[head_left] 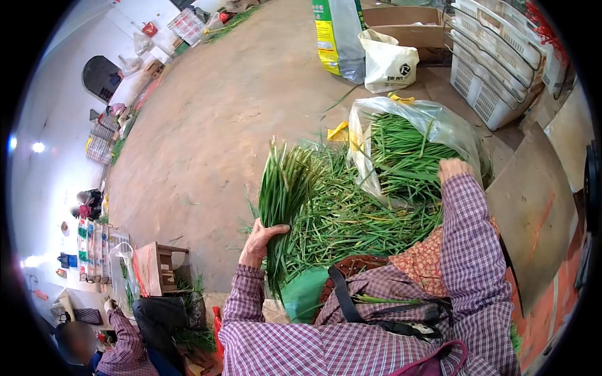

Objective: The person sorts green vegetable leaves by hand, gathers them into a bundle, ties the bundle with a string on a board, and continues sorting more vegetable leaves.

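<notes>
My left hand [257, 243] is wrapped round a thick bunch of chives [280, 188], pale cut ends up and green leaves hanging below the fist. At the right side of an open clear plastic bag [461, 124], my right hand [456, 169] has its fingers curled in against the chives [411, 141] inside. What those fingers grip, if anything, is hidden. Between the two hands spreads a loose heap of chives [357, 219], reaching from my lap to the bag's mouth.
A white cloth bag [389, 62], a tall printed sack [342, 41] and a cardboard box [404, 26] stand beyond the plastic bag. Stacked white crates [489, 69] are at the right. Another person [122, 348] sits at lower left near a small wooden stool [164, 266].
</notes>
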The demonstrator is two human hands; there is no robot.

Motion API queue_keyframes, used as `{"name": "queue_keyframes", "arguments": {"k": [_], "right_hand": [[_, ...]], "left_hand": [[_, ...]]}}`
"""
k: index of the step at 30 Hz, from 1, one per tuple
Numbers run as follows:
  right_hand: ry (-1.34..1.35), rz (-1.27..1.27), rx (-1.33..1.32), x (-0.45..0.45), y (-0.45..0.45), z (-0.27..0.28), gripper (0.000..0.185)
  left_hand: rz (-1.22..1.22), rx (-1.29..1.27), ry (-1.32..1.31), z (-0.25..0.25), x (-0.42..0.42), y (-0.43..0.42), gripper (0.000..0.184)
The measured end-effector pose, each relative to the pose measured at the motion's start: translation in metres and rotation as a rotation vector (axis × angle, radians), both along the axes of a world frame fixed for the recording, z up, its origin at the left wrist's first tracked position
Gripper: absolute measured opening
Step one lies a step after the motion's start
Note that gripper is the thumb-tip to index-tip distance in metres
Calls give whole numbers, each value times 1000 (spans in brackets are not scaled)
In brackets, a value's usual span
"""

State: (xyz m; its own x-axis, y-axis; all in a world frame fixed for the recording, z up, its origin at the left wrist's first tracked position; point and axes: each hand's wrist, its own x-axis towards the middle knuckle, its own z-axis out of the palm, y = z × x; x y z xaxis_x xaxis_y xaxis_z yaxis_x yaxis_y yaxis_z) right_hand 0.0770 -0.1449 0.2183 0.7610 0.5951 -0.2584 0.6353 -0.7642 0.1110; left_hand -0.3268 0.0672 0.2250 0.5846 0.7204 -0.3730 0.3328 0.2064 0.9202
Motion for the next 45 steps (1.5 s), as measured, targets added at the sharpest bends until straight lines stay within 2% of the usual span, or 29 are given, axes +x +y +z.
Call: {"name": "queue_keyframes", "arguments": {"k": [2, 3, 4, 6, 9, 12, 15, 17, 21, 23, 25, 26, 29, 31, 32, 35, 37, 38, 39, 40, 42, 44, 45], "right_hand": [[252, -28, -310, -13, 10, 11, 28], [321, 74, -281, -26, 9, 23, 33], [305, 128, -142, -39, 6, 31, 34], [367, 211, 147, -60, 11, 56, 30], [317, 470, 866, -82, 27, 60, 19], [211, 555, 1072, -104, 54, 79, 17], [138, 564, 1079, -121, 75, 85, 20], [130, 502, 725, -128, 83, 87, 24], [26, 642, 794, -120, 94, 67, 22], [-30, 584, 445, -111, 100, 55, 18], [-113, 479, 628, -91, 85, 65, 18], [-227, 430, 583, -80, 76, 71, 16], [-154, 388, 684, -60, 59, 62, 21], [125, 382, 604, -84, 51, 78, 28], [179, 446, 598, -93, 53, 80, 36], [201, 484, 620, -115, 64, 74, 42], [187, 504, 468, -123, 69, 76, 54], [187, 503, 468, -128, 72, 79, 54], [232, 477, 308, -132, 74, 82, 58], [275, 448, 149, -136, 76, 85, 61], [365, 427, 153, -138, 76, 81, 58], [422, 489, 356, -136, 73, 70, 55], [394, 521, 419, -134, 71, 67, 41]], "left_hand": [[147, -262, -137, 0, 0, -6, 40], [123, -298, -177, -6, -2, -4, 41], [119, -289, -175, -10, -2, -6, 49], [107, -328, -197, 4, 9, -17, 48], [72, -358, -189, -7, 12, -18, 48], [9, -385, -154, 0, 22, -30, 54], [-38, -404, -120, 11, 30, -40, 56], [-65, -373, -90, 11, 33, -44, 58], [-117, -377, -77, 15, 36, -50, 58], [-92, -374, -77, 9, 32, -49, 57], [9, -404, -131, 4, 28, -52, 54], [14, -406, -131, 3, 25, -53, 54], [65, -445, -162, 0, 18, -49, 49], [67, -458, -163, -3, 18, -50, 49], [66, -467, -167, -4, 20, -50, 48], [42, -430, -151, -3, 26, -56, 48], [38, -439, -149, 1, 27, -58, 48], [32, -450, -149, 3, 28, -60, 48], [44, -410, -141, 8, 31, -65, 40], [40, -410, -142, 11, 34, -67, 40], [36, -420, -157, 15, 37, -71, 40], [26, -422, -164, 11, 36, -71, 41], [25, -449, -159, 5, 34, -69, 41]]}}
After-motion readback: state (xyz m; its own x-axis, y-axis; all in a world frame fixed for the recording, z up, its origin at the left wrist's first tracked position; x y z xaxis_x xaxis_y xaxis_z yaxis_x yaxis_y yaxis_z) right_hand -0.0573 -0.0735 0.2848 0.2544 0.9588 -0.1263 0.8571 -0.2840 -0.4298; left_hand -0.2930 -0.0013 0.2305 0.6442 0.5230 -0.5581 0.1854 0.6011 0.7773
